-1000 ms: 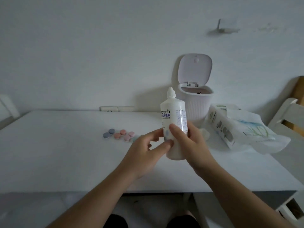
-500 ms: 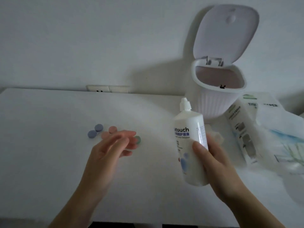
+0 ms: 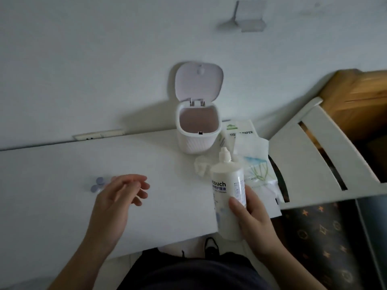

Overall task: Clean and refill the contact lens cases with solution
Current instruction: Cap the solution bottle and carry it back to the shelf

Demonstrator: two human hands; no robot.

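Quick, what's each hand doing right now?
Left hand: open, fingers relaxed, holding nothing.
Right hand: holding the solution bottle upright.

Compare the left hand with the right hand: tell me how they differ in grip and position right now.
The left hand holds nothing, fingers loosely spread; the right hand grips the white plastic solution bottle. The left hand is beside the bluish round lens case; the right is at the white table's near edge. Both are bare.

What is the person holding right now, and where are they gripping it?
The right hand grips the white solution bottle around its lower body, cap end up. The left hand holds nothing; its fingers hang relaxed above the table.
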